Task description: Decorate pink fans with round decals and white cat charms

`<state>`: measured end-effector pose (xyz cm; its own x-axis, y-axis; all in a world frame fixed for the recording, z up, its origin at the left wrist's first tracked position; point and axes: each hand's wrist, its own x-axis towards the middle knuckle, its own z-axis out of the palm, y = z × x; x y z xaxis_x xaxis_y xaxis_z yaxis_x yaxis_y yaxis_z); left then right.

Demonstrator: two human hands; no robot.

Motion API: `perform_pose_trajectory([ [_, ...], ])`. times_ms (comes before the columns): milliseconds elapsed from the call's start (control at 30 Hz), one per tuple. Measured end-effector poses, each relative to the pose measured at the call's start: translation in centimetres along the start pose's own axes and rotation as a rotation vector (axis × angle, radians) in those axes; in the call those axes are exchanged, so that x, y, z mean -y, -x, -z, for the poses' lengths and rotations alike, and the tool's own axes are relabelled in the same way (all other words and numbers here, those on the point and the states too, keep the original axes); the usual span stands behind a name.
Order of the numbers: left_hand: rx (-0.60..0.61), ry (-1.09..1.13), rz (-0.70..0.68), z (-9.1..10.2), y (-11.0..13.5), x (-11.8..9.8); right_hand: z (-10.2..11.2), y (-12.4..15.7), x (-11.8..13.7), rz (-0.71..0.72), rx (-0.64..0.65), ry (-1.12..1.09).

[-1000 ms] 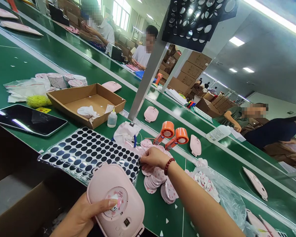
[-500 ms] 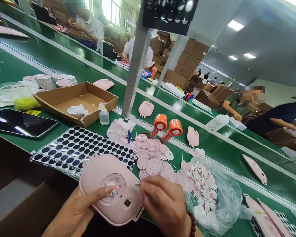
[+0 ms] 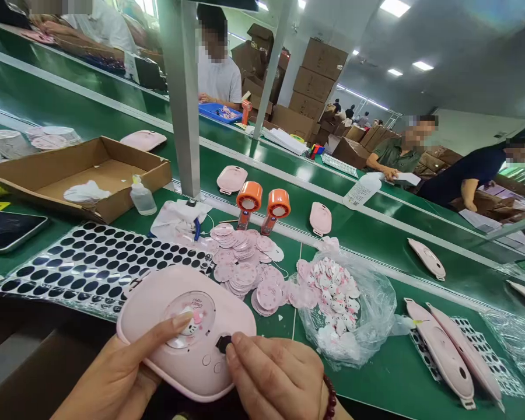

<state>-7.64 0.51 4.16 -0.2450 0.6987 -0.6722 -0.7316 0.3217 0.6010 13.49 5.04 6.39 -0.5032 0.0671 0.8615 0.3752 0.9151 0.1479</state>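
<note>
A pale pink plastic shell [image 3: 234, 309] with rounded corners is tilted toward me, low in the view. My left hand [image 3: 126, 361] grips it from the left, thumb pressed over the round clear window [image 3: 170, 309] with a cartoon picture. On the shell's right part, my right hand [image 3: 275, 373] pinches a small black piece [image 3: 223, 343] at the dark square opening; whether the piece is stuck down or lifted, I cannot tell. Two ring outlines show below it. Behind the shell lies a sheet of black round stickers [image 3: 91, 265].
Pink round cards [image 3: 240, 262] are heaped beside two orange handheld fans [image 3: 249, 201]. A plastic bag [image 3: 376, 303] of cartoon pieces lies to the right, near more pink shells [image 3: 440, 350]. An open cardboard tray [image 3: 39, 195], a dropper bottle [image 3: 143, 198] and a metal post [image 3: 184, 105] stand left.
My right hand has moved from the shell's right edge to the square opening, where a black piece now shows at its fingertips. The camera view has shifted right.
</note>
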Motion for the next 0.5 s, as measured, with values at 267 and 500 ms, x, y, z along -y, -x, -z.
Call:
perform_pose_trajectory([
  [267, -0.003, 0.028, -0.096, -1.0, 0.1, 1.0, 0.2, 1.4, -0.3, -0.035, 0.002, -0.050],
  [500, -0.085, -0.002, -0.104, -3.0, 1.3, 0.1, 0.9, 1.7, -0.7, -0.055, 0.096, -0.070],
])
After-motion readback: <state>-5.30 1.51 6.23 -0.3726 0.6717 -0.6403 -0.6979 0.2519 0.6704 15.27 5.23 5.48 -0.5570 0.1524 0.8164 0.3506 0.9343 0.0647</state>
